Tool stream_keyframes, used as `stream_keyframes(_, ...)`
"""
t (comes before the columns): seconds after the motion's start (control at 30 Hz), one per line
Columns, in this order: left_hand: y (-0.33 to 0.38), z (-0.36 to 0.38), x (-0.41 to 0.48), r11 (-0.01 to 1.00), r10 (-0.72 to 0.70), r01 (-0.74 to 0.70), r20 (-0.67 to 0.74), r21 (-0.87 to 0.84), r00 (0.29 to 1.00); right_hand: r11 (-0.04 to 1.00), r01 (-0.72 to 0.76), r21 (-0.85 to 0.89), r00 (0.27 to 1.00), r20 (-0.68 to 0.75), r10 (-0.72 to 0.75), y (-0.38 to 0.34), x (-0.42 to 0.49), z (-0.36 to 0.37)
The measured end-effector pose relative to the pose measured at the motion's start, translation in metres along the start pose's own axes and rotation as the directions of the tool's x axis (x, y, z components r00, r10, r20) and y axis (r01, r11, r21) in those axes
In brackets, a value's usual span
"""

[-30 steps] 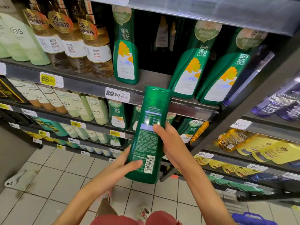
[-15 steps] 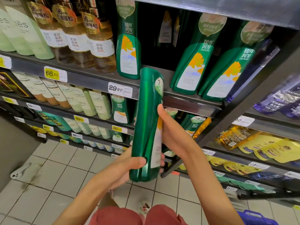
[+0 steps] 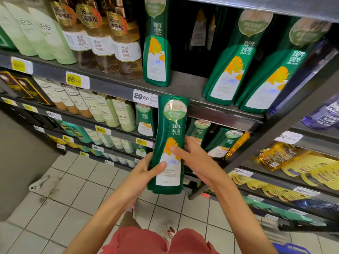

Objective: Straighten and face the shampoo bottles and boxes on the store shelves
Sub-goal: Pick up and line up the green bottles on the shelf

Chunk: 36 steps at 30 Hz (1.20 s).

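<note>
I hold a tall green shampoo bottle (image 3: 170, 129) upright in front of the shelf edge, its front label with a yellow leaf turned toward me. My left hand (image 3: 146, 170) grips its lower left side, thumb across the white label. My right hand (image 3: 190, 154) holds the right side, with fingers over the yellow leaf. On the shelf (image 3: 187, 88) above stand matching green bottles: one (image 3: 156, 52) at the centre and two leaning ones (image 3: 229, 65) (image 3: 269, 79) to the right, with a dark gap between them.
Amber bottles (image 3: 113, 43) and pale green bottles (image 3: 42, 33) fill the shelf's left part. A price tag (image 3: 145, 97) reads 29.80. Lower shelves hold more pale and green bottles (image 3: 113, 112). A slanted dark upright (image 3: 275, 110) separates a right bay with yellow refill pouches (image 3: 300, 167). Tiled floor lies below.
The bottle has been turned in my hands: first its back label faced me, then its side, now its front label. It has stayed upright in front of the shelf edge.
</note>
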State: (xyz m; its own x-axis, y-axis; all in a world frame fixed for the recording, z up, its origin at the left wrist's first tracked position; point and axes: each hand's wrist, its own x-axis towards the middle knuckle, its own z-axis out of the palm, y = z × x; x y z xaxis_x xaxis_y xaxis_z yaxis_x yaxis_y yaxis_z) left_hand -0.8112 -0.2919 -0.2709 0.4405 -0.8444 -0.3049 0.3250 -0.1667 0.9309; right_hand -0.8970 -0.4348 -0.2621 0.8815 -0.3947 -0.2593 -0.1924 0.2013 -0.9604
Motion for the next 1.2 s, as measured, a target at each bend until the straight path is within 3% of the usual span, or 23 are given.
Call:
stream_keyframes(0.1,-0.008,-0.006,0.003,0.997,0.007,-0.01,-0.033,-0.072,0.999,0.998,-0.031,-0.057,0.999,0.039,0.033,0.012,-0.004,0.006)
stream_keyframes(0.17,-0.011,-0.012,0.006,0.999,0.022,-0.023,-0.019,-0.033,1.0,0.999,0.005,-0.043,1.0,0.015,-0.004,0.013,-0.003,0.009)
stream_keyframes(0.3,-0.008,-0.022,0.013,0.952,0.156,-0.148,-0.008,0.267,0.988,0.986,0.112,-0.125,0.994,0.013,-0.111,0.013,-0.005,0.01)
stream_keyframes(0.4,-0.009,-0.021,0.011,0.771,0.341,-0.261,-0.031,0.581,0.94,0.956,0.21,-0.204,0.977,0.013,-0.212,0.018,-0.01,0.015)
stream_keyframes(0.47,-0.013,-0.018,0.008,0.708,0.41,-0.295,-0.033,0.642,0.912,0.949,0.229,-0.215,0.972,0.009,-0.233,0.017,-0.013,0.016)
stream_keyframes(0.53,-0.012,-0.015,0.007,0.75,0.39,-0.277,-0.063,0.601,0.918,0.955,0.212,-0.205,0.977,0.027,-0.211,0.014,-0.015,0.015)
stream_keyframes(0.6,-0.005,-0.017,0.003,0.836,0.29,-0.203,-0.095,0.509,0.952,0.954,0.179,-0.241,0.983,0.072,-0.166,0.009,-0.015,0.012)
stream_keyframes(0.7,0.009,-0.022,-0.015,0.88,0.163,-0.115,-0.065,0.461,0.985,0.968,0.096,-0.231,0.978,0.201,-0.049,-0.002,-0.012,0.005)
stream_keyframes(0.8,0.021,-0.023,-0.035,0.988,0.027,-0.017,-0.062,0.152,0.998,0.988,-0.076,-0.134,0.946,0.303,0.114,-0.018,-0.007,0.013)
stream_keyframes(0.93,0.029,-0.021,-0.04,0.974,-0.148,0.13,-0.088,-0.186,0.985,0.956,-0.254,-0.15,0.924,0.254,0.285,-0.028,0.009,0.035)
stream_keyframes(1.03,0.033,-0.021,-0.044,0.98,-0.167,0.149,-0.137,-0.133,0.976,0.955,-0.253,-0.154,0.921,0.264,0.286,-0.027,0.013,0.043)
stream_keyframes(1.1,0.032,-0.024,-0.048,0.992,-0.125,0.127,-0.165,0.001,0.978,0.969,-0.206,-0.136,0.928,0.288,0.238,-0.023,0.012,0.042)
stream_keyframes(1.2,0.025,-0.024,-0.048,0.982,0.064,-0.013,-0.267,0.19,0.961,0.994,-0.092,-0.055,0.961,0.257,0.103,-0.008,0.005,0.039)
